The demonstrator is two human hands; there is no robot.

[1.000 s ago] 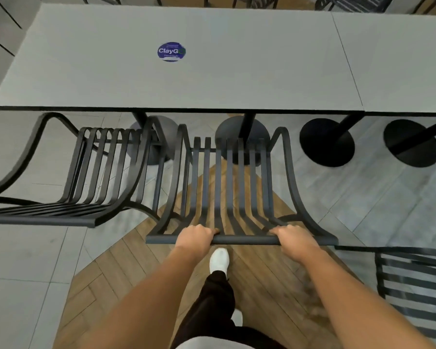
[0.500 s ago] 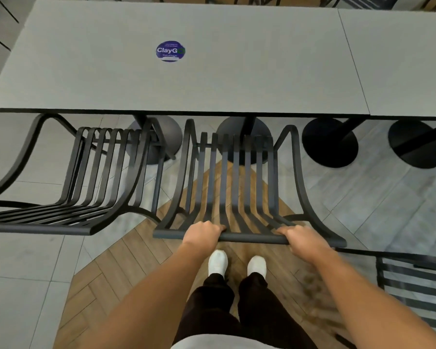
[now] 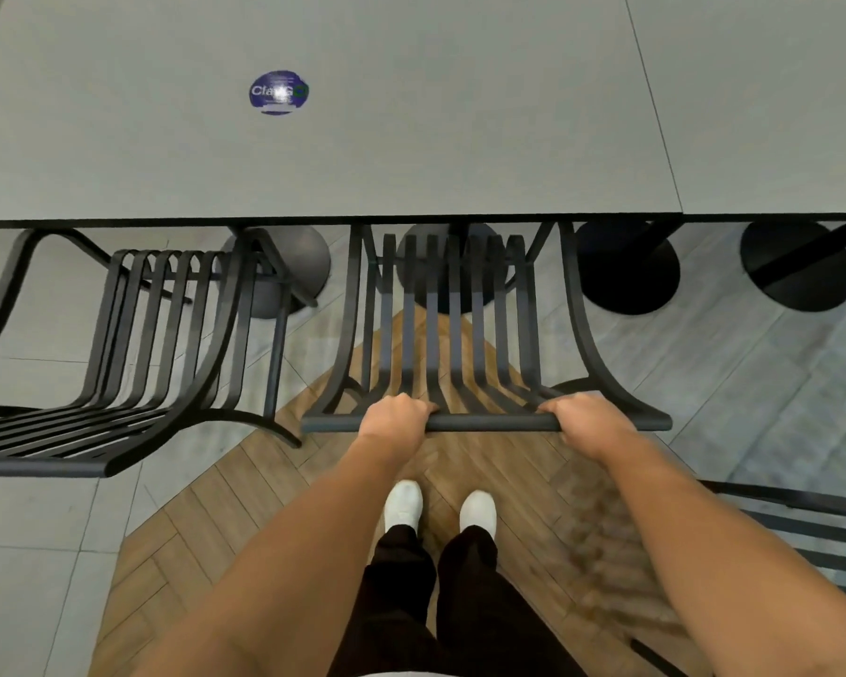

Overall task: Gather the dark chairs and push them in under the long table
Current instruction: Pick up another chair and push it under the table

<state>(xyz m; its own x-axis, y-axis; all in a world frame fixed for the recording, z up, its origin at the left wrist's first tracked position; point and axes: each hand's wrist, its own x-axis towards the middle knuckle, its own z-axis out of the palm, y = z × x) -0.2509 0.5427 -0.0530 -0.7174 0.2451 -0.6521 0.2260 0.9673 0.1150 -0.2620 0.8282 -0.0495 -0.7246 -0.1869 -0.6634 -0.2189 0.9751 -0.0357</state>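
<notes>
My left hand (image 3: 395,422) and right hand (image 3: 588,422) are clenched wide apart on the middle chair (image 3: 453,334) top rail for a straight push, its seat front just under the long table (image 3: 411,153) edge.

Grey table (image 3: 411,153): round blue sticker (image 3: 279,91) on top.

Black slatted chairs (image 3: 453,334), grey table (image 3: 362,139), blue round sticker (image 3: 278,91), herringbone wood floor (image 3: 245,505).
</notes>
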